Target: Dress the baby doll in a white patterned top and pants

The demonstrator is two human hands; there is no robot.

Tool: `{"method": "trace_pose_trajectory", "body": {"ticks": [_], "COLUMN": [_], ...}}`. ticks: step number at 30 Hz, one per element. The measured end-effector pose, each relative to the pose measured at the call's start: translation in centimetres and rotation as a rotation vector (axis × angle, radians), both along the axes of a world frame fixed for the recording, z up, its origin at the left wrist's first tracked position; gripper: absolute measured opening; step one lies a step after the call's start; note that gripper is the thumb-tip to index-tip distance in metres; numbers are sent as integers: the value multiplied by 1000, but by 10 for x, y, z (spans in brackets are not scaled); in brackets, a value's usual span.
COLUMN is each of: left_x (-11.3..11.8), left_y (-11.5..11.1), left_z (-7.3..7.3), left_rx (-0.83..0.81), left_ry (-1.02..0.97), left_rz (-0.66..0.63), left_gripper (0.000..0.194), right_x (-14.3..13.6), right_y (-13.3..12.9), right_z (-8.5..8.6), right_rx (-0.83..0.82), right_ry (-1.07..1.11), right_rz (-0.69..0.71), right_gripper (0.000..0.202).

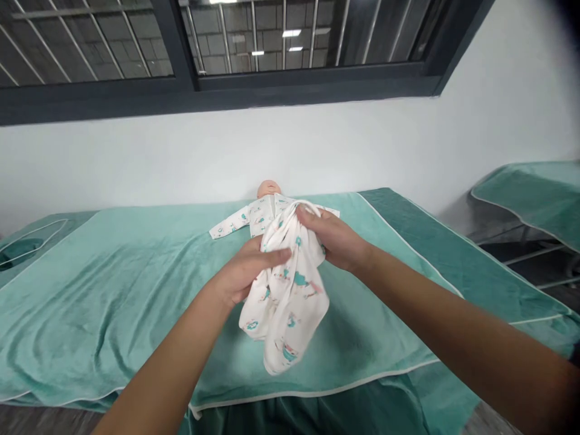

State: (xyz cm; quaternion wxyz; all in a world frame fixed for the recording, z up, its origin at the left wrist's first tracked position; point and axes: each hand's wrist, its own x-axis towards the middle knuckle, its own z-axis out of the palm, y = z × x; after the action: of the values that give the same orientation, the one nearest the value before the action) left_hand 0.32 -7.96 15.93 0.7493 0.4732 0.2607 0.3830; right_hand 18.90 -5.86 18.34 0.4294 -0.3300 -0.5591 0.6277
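A pair of white baby pants (294, 290) with a teal and pink print hangs bunched between my hands, above the bed. My left hand (247, 266) grips the pants on their left side, its thumb lying across the front. Higher up, my right hand (333, 235) pinches the gathered upper edge. Behind the pants, a baby doll (269, 188) lies on its back near the wall, its head away from me. It wears a white printed top (261, 212) with the sleeves spread to both sides. The pants hide the doll's lower body.
A light green blanket (149, 284) with white piping covers the bed, over a darker green cover (408, 223). Behind it rise a white wall (181, 157) and a barred window (272, 42). Another green-covered surface (534, 193) stands at the right. A coiled white-edged item (31, 241) lies far left.
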Motion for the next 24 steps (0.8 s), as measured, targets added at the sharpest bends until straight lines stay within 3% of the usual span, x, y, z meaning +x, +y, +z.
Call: {"method": "trace_pose_trajectory", "body": {"ticks": [2,4,7,9,11,14,16,20,24], "left_x": [-2,-2,1,4,6,5,4,9,18], "left_y": [-3,-4,-3,-3,-3,-6,-6,1,8], "left_z": [0,3,7,7,2,-6,-10,-14,-31], "left_rx": [-5,-14,-55,-95,-128,-103,-54,-28,-46], "left_ry": [10,-25,-95,-104,-90,-41,17,-32,-19], "left_rz": [-96,-44,79,74,45,3,-10,185,304], "left_gripper": [60,64,67,68,68,70,66,59,59], "right_x": [-1,1,6,9,9,8,7,6,14], "right_y": [1,-1,-7,-8,-6,3,8,7,-2], "right_z": [2,0,-9,-16,-21,-22,-22,-26,-44], "right_rx": [-13,-46,-100,-112,-102,-71,-77,-136,-187], "right_ry": [78,84,-68,-159,-132,44,129,150,-31], "right_rz": [-58,7,331,466,393,124,22,29,171], "right_gripper": [45,48,47,42,40,39,39,45,50]}}
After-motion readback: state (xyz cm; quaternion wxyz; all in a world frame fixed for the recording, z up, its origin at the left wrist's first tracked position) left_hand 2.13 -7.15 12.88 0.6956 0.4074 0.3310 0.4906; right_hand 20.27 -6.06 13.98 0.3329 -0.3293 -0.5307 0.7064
